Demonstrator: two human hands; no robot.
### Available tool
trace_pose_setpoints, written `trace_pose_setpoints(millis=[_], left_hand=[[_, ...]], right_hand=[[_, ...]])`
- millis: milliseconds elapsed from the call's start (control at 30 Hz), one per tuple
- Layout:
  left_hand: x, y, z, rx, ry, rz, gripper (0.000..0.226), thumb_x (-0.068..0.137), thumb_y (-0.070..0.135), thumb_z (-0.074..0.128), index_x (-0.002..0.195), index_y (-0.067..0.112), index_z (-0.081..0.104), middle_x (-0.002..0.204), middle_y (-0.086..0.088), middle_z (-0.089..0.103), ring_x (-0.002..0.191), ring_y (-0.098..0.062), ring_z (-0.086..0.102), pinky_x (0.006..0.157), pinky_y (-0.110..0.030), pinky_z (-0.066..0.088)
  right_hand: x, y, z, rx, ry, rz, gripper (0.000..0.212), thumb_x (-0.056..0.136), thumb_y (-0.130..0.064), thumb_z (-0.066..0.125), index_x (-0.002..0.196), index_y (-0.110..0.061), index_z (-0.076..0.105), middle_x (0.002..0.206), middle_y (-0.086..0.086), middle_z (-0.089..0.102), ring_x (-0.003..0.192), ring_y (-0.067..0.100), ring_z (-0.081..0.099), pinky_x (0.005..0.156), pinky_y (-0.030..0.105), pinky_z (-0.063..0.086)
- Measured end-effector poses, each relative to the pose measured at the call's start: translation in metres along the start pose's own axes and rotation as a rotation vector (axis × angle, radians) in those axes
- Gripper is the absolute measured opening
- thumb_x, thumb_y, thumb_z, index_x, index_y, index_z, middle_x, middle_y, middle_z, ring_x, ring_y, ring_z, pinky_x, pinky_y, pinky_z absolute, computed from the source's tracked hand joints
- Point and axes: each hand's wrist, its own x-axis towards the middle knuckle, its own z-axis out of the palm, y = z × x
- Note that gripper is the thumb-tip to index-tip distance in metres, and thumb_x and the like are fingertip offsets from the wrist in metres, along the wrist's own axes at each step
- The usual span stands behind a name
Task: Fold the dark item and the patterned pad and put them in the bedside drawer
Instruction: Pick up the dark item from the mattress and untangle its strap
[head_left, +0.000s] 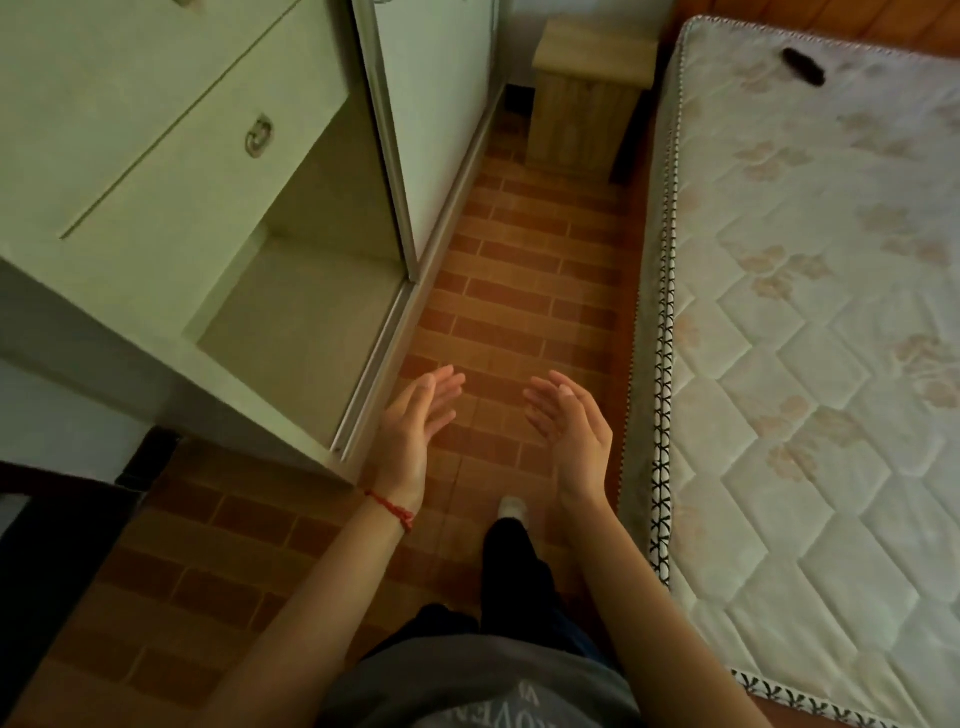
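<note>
I hold my left hand (410, 431) and right hand (569, 426) out over the brick floor (519, 270), palms facing each other, fingers spread and slack, gripping nothing. The dark item (804, 66) lies on the mattress (831, 364) near its far end, well apart from both hands; I cannot see the patterned pad. The bedside table (587, 98) stands at the far end of the aisle between wardrobe (156, 156) and mattress, its drawer not discernible.
</note>
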Motion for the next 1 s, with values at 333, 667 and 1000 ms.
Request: trace_pose_setpoints(millis=[333,667,1000], left_hand=[[0.130,0.034,0.093,0.069,-0.042,0.037,0.024,0.097,0.027,0.036,0.104,0.025,0.059,0.107,0.004,0.065,0.108,-0.014,0.060,0.097,-0.036,0.046],[0.235,0.064,0.166,0.052,-0.060,0.051,0.025,0.097,0.027,0.037,0.110,0.020,0.057,0.110,0.000,0.064,0.110,-0.017,0.059,0.093,-0.033,0.047],[0.376,0.086,0.219,0.063,-0.135,0.035,0.023,0.097,0.028,0.037,0.104,0.026,0.058,0.108,0.004,0.064,0.109,-0.016,0.059,0.094,-0.033,0.047]], right_hand=[[0.152,-0.060,0.003,0.027,-0.004,-0.070,0.021,0.096,-0.015,0.044,0.103,-0.017,0.063,0.100,0.008,0.070,0.095,0.022,0.066,0.083,0.032,0.054],[0.268,-0.100,-0.002,0.051,0.089,-0.075,0.021,0.097,-0.014,0.043,0.102,-0.016,0.063,0.101,0.009,0.069,0.096,0.025,0.066,0.079,0.028,0.054],[0.402,-0.127,0.034,0.029,0.152,-0.098,0.022,0.097,-0.014,0.042,0.103,-0.016,0.062,0.100,0.007,0.069,0.096,0.023,0.066,0.082,0.031,0.054]])
